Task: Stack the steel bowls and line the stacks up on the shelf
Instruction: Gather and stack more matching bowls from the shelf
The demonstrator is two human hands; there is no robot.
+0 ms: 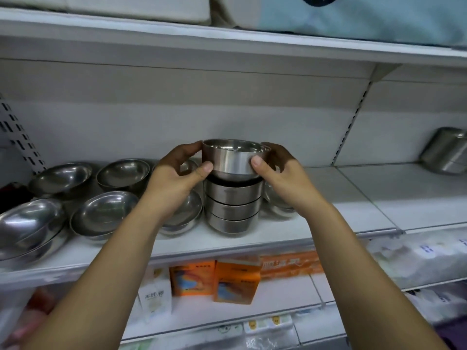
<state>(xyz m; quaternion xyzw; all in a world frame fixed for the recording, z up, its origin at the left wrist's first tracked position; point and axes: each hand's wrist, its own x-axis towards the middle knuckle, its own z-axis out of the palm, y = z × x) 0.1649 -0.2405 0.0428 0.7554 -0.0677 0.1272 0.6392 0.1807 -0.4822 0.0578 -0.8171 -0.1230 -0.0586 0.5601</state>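
Steel bowl (233, 160) sits pinched between your left hand (177, 170) and right hand (278, 165), level above the stack (232, 205) near the shelf (328, 213) front edge, so it nests squarely.

the one camera sits on the person's head, close to the shelf (336, 198), looking forward and a bit down.

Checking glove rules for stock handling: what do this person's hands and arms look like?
The left hand and right hand are ungloved, with no rings visible. Both forearms are bare: no sleeves, watch or bracelets. Thumbnails short, unpainted.
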